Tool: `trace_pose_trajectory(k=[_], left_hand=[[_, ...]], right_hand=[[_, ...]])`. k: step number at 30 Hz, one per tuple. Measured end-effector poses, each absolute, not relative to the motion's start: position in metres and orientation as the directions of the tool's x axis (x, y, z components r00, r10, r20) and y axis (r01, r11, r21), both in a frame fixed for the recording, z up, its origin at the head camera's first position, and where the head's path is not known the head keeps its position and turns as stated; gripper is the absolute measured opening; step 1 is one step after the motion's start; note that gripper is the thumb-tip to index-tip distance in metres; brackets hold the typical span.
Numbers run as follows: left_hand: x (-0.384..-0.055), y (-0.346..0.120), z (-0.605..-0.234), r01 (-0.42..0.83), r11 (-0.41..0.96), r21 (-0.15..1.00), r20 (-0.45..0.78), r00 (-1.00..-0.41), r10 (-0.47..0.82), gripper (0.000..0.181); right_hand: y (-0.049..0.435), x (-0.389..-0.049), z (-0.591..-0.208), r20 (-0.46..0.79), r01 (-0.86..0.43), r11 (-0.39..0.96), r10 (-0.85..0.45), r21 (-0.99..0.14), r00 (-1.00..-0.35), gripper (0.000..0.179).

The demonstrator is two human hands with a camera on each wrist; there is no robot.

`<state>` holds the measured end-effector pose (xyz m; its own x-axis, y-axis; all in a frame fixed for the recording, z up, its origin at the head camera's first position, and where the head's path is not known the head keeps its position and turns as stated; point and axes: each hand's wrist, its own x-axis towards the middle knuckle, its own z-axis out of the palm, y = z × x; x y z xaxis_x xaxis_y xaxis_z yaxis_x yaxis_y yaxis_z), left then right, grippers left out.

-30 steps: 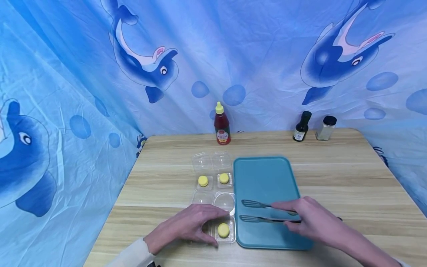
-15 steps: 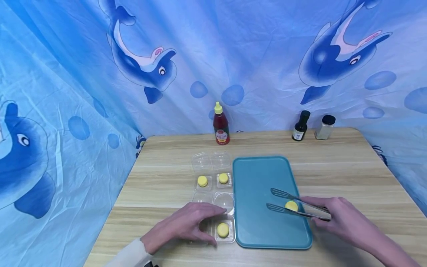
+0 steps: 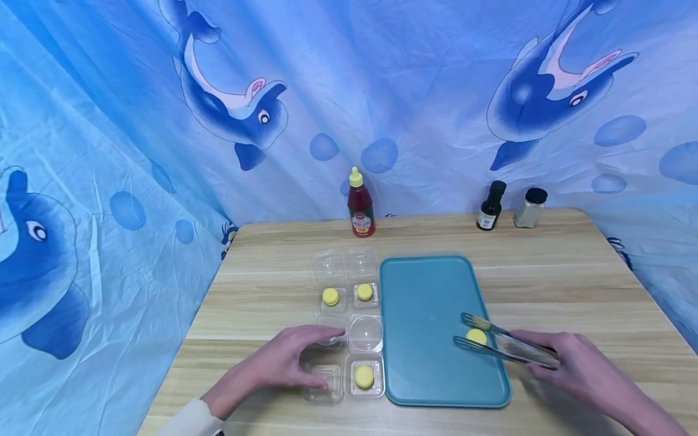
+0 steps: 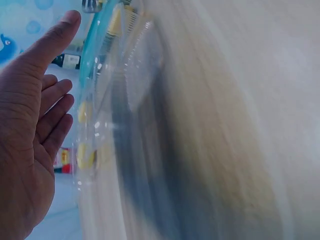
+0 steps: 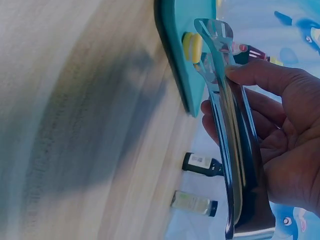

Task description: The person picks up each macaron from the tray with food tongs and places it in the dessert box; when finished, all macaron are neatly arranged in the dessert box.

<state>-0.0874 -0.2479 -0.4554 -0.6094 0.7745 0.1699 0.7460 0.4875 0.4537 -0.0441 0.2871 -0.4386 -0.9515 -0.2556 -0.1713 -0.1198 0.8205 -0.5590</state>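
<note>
Left hand [image 3: 280, 360]: thumb [image 4: 57, 37] standing apart from relaxed fingers [image 4: 57, 110]; forearm [image 3: 226, 392] entering from lower left. Right hand [image 3: 575, 366]: thumb [image 5: 257, 75] and fingers closed in a grip.

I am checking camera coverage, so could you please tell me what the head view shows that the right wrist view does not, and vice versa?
Only the head view shows the left hand and, near its thumb, an empty clear plastic container.

Only the right wrist view shows the palm of the right hand and the bent back end of the tongs.

Both show that hand, the tongs, the teal tray, the yellow macaron by the tongs' tips, the dark sauce bottle, the black-lidded jar and the red sauce bottle.
</note>
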Motion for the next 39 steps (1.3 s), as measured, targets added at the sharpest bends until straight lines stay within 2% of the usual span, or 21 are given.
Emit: trace_pose_trajectory(k=[6,14,26,32,39], left_hand=[[-0.082,-0.259,-0.457,0.780,0.483,0.399,0.179,-0.582,0.793,0.103],[-0.076,-0.263,-0.458,0.803,0.486,0.345,0.148,-0.557,0.817,0.107],[-0.072,-0.262,-0.460,0.825,0.492,0.279,0.132,-0.540,0.831,0.100],[-0.072,-0.261,-0.458,0.811,0.513,0.281,0.104,-0.557,0.824,0.096],[-0.072,-0.260,-0.457,0.784,0.544,0.300,0.056,-0.584,0.810,0.092]], right_hand=[[0.289,-0.044,-0.442,-0.208,-0.065,0.832,-0.212,-0.551,-0.955,0.060],[0.291,-0.044,-0.444,-0.201,-0.082,0.817,-0.235,-0.570,-0.951,0.058],[0.294,-0.043,-0.444,-0.171,-0.109,0.818,-0.246,-0.565,-0.954,0.052],[0.288,-0.045,-0.440,-0.177,-0.099,0.800,-0.249,-0.591,-0.952,0.051],[0.270,-0.045,-0.432,-0.118,-0.202,0.731,-0.361,-0.651,-0.925,0.050]])
